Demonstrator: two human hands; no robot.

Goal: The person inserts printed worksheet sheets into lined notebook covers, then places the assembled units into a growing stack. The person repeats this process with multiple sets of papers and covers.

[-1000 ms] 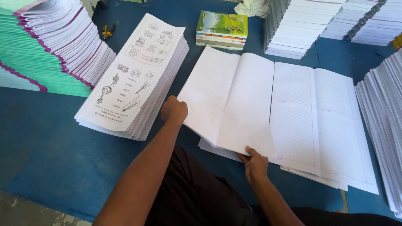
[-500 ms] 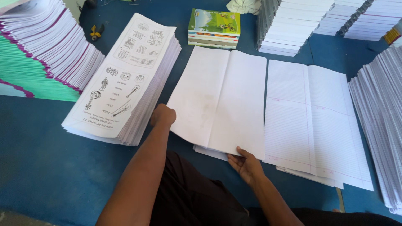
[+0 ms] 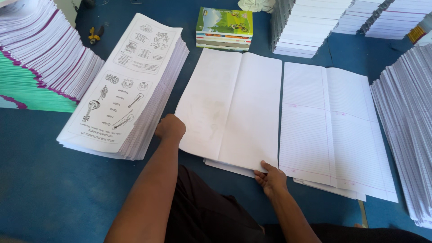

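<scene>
Nearest the camera, the right hand (image 3: 271, 179) is pressing its thumb on the near edge of a large blank folded sheet (image 3: 231, 108), with its fingers curling under that edge, so it is pinching the paper lightly. The left hand (image 3: 170, 127) is sitting closed like a loose fist at the sheet's left near corner; whether it is gripping the paper or only touching it cannot be told. The blank sheet is lying on top of a few more sheets whose edges are peeking out below its near side. Just beside it on the right, a ruled sheet (image 3: 333, 130) is lying flat, their long edges nearly touching. To the left, a stack of printed picture sheets (image 3: 130, 85) is standing close to the left hand. A strip of bare blue table (image 3: 54, 189) is staying open at the near left. Farther off, fanned paper stacks (image 3: 40, 67) are crowding the left, white stacks (image 3: 310, 27) the far side, and a small pile of 1 green-covered booklet set (image 3: 224, 28) is sitting between them.
</scene>
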